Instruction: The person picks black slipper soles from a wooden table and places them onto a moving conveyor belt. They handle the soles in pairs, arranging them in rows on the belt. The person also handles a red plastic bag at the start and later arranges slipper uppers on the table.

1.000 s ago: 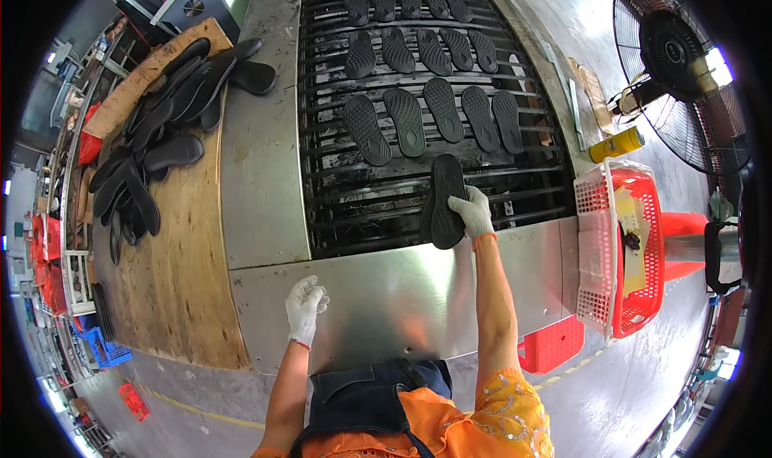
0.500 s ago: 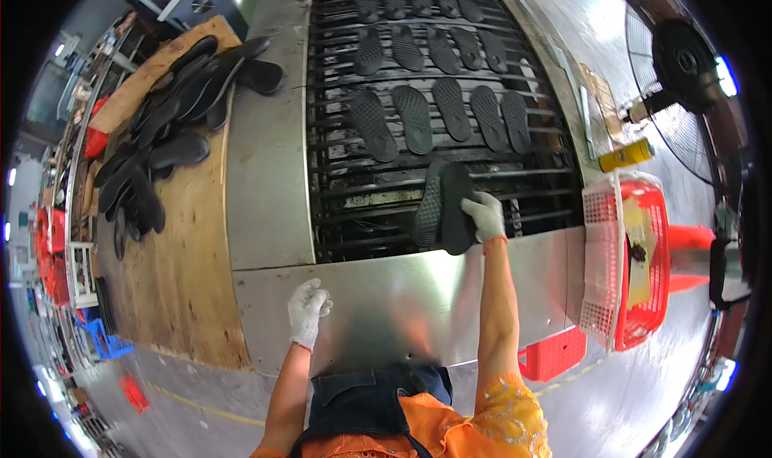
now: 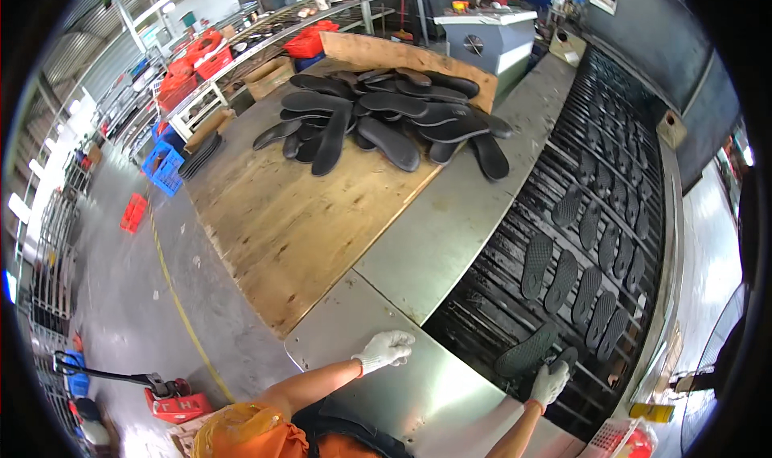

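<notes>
Nearest, low at the left: a red hand pallet truck point(image 3: 165, 398) on the grey floor beside a painted yellow line point(image 3: 173, 297). Closer to centre, the left hand point(image 3: 386, 349), white-gloved, resting palm down with fingers loosely spread on the steel plate point(image 3: 418, 394), holding nothing. To the right, the right hand point(image 3: 550, 382), also gloved, reaching onto the black slatted conveyor point(image 3: 498, 313) with fingers closed on the end of a dark shoe sole point(image 3: 527, 349), which lies flat on the slats at the belt's near edge; a second sole perhaps under the fingertips, too blurred to tell. A small yellow box-shaped object point(image 3: 653, 412) at the conveyor's near right corner, with a red crate point(image 3: 635, 442) just below it. Farther along the belt, rows of dark soles point(image 3: 579, 285) laid side by side, tread up, running away toward the upper right. Left of the belt, a worn plywood tabletop point(image 3: 281, 217), bare in its near half, bearing a loose heap of black insoles point(image 3: 378, 116) at its far end, a few spilling onto the steel strip point(image 3: 466, 217) between table and conveyor. Beyond, blue crates point(image 3: 165, 168) on the floor at left, red crates point(image 3: 193, 60) on racks, and a grey metal cabinet point(image 3: 486, 36) at the back.
</notes>
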Tool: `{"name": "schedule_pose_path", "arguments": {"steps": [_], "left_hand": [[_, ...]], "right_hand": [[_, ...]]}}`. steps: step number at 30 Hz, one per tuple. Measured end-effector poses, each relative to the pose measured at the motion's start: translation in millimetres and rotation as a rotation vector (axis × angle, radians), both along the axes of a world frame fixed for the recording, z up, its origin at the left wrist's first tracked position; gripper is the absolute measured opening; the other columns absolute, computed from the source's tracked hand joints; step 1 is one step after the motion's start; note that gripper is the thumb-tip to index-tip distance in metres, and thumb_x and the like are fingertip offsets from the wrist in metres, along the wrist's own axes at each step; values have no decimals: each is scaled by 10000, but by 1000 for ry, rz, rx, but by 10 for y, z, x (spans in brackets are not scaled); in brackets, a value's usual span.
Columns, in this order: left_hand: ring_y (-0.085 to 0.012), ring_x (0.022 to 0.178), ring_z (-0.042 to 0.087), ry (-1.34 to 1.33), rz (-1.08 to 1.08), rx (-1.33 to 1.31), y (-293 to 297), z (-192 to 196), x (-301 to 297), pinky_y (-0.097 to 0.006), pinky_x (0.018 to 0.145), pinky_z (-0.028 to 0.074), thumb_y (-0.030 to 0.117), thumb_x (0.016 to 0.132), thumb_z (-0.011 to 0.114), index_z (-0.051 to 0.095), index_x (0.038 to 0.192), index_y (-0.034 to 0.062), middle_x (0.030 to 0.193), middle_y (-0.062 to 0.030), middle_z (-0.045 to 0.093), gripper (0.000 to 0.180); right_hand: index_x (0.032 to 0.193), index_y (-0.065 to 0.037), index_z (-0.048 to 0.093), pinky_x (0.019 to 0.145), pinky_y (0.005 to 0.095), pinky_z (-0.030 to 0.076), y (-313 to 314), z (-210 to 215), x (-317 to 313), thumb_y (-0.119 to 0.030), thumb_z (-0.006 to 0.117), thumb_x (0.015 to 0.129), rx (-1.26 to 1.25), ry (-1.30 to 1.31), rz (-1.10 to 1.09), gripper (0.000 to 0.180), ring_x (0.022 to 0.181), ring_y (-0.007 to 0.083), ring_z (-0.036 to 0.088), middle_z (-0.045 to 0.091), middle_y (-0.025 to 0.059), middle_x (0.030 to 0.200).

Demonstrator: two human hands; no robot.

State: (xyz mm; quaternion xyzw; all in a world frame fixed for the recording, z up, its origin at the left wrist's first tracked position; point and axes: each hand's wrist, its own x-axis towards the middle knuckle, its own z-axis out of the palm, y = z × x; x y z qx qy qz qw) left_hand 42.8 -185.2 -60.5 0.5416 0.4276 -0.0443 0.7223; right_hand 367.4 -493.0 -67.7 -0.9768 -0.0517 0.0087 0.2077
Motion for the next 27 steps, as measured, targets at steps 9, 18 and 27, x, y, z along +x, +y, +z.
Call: {"name": "schedule_pose_path", "arguments": {"steps": [9,18,27], "left_hand": [[-114,787,650,-133,101,63,1018,10,-372,-251,663,532,115,961,670,635,1248,3,939,-32,688,310],[-214,872,715,-130,486,751,4187,-97,-1223,-338,813,568,166,843,769,723,1127,77,1041,-116,743,301],[-392,1344,449,228,362,1355,6821,158,-1475,-532,1105,378,199,722,848,595,1341,182,1417,-107,541,669]], "right_hand": [[1159,-30,617,866,454,520,2080,274,-492,-139,706,803,206,87,508,383,989,380,655,670,194,1047],[1174,-62,630,848,442,534,4977,859,-1060,-173,729,837,103,81,910,368,984,334,678,683,163,1088],[1132,-108,617,882,497,509,7696,1462,-1378,-212,670,851,-204,-92,1042,305,1032,390,637,664,161,1074]]}}
